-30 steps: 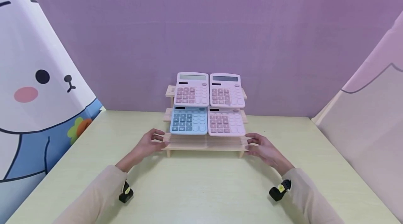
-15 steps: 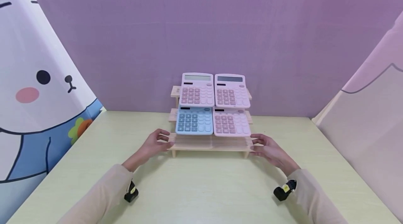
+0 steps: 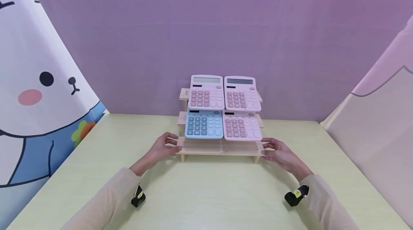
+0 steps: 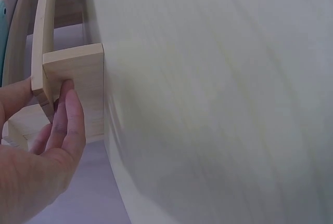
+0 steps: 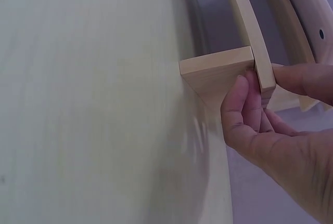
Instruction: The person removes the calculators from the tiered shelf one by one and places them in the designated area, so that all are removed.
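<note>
Head view: my left hand (image 3: pixel 162 147) and right hand (image 3: pixel 280 153) pinch opposite ends of the wooden rack (image 3: pixel 219 147) carrying four calculators (image 3: pixel 223 108).

Left wrist: fingers (image 4: pixel 70 115) curl against the rack foot (image 4: pixel 78 86).

Right wrist: fingers (image 5: pixel 244 107) and thumb clamp the bottom slat. Best to move level, with equal pressure from both sides.

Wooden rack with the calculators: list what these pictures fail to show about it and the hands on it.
- Head view: the wooden rack's top shelves lie behind the four calculators; the blue calculator key labels are too small to read.
- Left wrist view: the left hand is cut off by the frame edge; the table is blurred.
- Right wrist view: the right hand hides part of the rack's end; the calculators are nearly out of frame.
</note>
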`<state>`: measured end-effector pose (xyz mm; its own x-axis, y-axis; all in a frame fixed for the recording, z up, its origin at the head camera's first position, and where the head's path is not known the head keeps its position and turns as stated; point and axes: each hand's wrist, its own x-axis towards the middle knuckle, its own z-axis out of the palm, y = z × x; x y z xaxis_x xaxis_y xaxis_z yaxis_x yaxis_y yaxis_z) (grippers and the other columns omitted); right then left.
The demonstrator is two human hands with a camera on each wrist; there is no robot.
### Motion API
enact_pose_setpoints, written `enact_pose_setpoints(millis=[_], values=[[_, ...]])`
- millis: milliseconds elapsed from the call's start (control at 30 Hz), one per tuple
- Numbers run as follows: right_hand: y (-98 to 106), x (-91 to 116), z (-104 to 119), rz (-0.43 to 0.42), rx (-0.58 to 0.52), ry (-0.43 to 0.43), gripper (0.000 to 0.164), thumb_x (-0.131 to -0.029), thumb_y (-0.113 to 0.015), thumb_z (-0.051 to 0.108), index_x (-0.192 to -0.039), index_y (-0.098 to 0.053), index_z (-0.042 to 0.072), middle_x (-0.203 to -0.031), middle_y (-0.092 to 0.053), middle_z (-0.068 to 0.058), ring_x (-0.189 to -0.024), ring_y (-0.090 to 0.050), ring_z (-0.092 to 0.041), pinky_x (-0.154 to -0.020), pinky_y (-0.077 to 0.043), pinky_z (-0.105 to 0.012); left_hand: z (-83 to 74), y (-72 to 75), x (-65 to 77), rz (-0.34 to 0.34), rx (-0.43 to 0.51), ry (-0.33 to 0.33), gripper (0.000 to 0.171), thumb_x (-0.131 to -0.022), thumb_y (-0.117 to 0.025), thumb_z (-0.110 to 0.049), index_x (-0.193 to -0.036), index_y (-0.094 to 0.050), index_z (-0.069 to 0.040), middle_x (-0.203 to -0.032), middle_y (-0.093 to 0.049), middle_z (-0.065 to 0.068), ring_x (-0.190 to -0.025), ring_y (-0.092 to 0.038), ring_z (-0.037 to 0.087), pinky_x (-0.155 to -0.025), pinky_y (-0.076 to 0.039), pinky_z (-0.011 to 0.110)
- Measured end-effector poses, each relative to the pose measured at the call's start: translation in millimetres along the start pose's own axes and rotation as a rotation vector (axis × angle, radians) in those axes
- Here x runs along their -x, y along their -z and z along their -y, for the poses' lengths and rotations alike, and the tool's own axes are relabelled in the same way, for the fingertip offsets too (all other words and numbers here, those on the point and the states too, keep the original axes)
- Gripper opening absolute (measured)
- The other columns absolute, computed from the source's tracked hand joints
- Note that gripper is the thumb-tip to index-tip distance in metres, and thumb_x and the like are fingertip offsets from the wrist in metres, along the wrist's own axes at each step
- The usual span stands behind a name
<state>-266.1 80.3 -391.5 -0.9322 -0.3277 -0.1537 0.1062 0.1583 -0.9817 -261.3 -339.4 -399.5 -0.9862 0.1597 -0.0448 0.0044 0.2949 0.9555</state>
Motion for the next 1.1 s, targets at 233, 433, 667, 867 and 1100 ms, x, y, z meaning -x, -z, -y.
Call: enact_pose_setpoints(millis=[233,433,667,867,1100], values=[[0.6,1.5,-0.1,-0.004,0.009,-0.003,0.062,-0.086,-0.052,-0.006,-0.137,-0.017,-0.009,-0.115,-0.040,-0.016,-0.088,-0.055,-0.012,-0.086,-0.053,-0.032,0.6,0.6,-0.7,0.016,0.016,-0.014,0.048,-0.082,-0.066,-0.009,-0.120,-0.040,0.007,-0.106,-0.053,0.022,-0.082,-0.060,0.017,-0.075,-0.056,0.033],[2.3,1.1,-2.0,0.003,0.015,0.006,0.062,-0.086,-0.052,-0.005,-0.137,-0.017,-0.008,-0.114,-0.040,-0.013,-0.089,-0.055,-0.011,-0.086,-0.053,-0.031,1.3,0.1,-2.0,0.011,0.008,0.000,0.047,-0.082,-0.067,-0.010,-0.119,-0.042,0.004,-0.105,-0.054,0.020,-0.079,-0.060,0.015,-0.073,-0.056,0.032],[2.5,0.3,-1.4,0.021,0.005,0.004,0.063,-0.086,-0.052,-0.006,-0.138,-0.016,-0.008,-0.112,-0.041,-0.013,-0.089,-0.056,-0.011,-0.085,-0.053,-0.031,0.2,0.5,-3.1,-0.012,-0.006,0.040,0.047,-0.081,-0.068,-0.011,-0.119,-0.043,0.002,-0.107,-0.055,0.020,-0.079,-0.060,0.015,-0.074,-0.056,0.032],[4.2,-0.3,-1.5,0.027,0.014,-0.001,0.064,-0.086,-0.053,-0.005,-0.138,-0.016,-0.008,-0.112,-0.043,-0.013,-0.089,-0.057,-0.011,-0.086,-0.053,-0.033,-2.5,0.3,-2.8,-0.016,-0.027,0.070,0.051,-0.081,-0.069,-0.014,-0.122,-0.042,0.001,-0.111,-0.055,0.021,-0.082,-0.060,0.016,-0.075,-0.056,0.032],[5.7,0.5,-0.5,0.026,0.057,0.007,0.062,-0.087,-0.055,-0.001,-0.137,-0.019,-0.009,-0.113,-0.045,-0.015,-0.090,-0.057,-0.011,-0.086,-0.052,-0.035,-3.8,0.4,-2.1,-0.013,-0.040,0.079,0.054,-0.081,-0.069,-0.015,-0.125,-0.042,0.001,-0.112,-0.055,0.021,-0.082,-0.061,0.016,-0.075,-0.056,0.032]])
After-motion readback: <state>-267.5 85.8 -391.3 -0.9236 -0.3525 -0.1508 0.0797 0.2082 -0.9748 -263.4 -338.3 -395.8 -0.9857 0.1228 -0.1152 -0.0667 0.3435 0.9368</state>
